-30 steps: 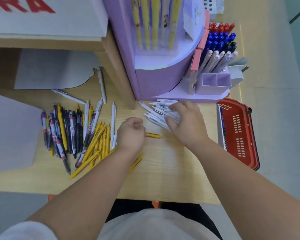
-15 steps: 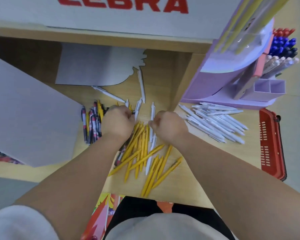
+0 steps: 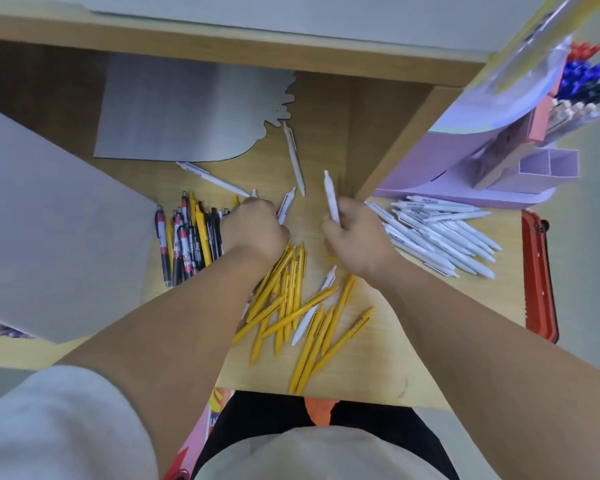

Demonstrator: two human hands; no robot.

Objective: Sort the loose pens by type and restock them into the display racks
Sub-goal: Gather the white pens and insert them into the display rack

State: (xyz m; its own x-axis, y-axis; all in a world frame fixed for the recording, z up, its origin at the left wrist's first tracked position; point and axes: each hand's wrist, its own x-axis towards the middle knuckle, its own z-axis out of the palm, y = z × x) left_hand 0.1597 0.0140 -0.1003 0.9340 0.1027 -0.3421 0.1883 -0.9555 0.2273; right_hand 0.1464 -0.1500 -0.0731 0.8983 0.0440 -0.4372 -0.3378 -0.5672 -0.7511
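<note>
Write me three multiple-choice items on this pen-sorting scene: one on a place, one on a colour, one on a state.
1. Where does the white pen pile lie?
A. Left of both hands
B. Right of the right hand, in front of the purple rack
C. Between the forearms

2. What colour are most of the loose pens between the forearms?
A. Blue
B. White
C. Yellow

3. What is the right hand doing?
A. Gripping a white pen
B. Lying flat and open
C. Pinching a yellow pen

Answers
1 B: the pile lies at the rack's foot, to the right of that hand.
2 C: nearly all the barrels there are yellow, with a couple of white ones among them.
3 A: its fingers curl round the pen, which sticks up past them.
</note>
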